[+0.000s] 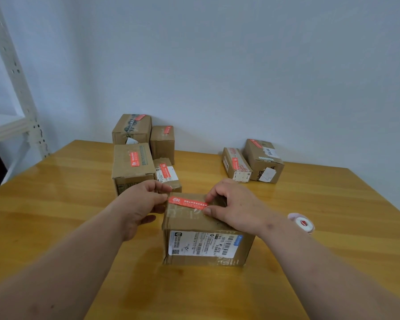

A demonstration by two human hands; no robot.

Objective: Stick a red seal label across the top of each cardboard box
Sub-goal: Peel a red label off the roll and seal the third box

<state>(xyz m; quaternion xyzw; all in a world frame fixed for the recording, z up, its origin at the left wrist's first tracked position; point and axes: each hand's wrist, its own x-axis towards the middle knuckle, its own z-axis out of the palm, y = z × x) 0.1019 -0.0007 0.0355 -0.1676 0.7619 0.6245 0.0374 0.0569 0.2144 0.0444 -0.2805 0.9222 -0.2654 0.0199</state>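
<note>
Seven boxes point(206, 229), seven labels point(187, 202).

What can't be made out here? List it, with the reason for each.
Head view, the only one:
- Whether the red seal label already sticks to the near box: too small to tell.
- Label roll: partly behind the right hand and its forearm.
- Fingertips of the left hand: curled under.

Bright, even light; glossy table point(333, 227) glare; wide-angle edge distortion.
</note>
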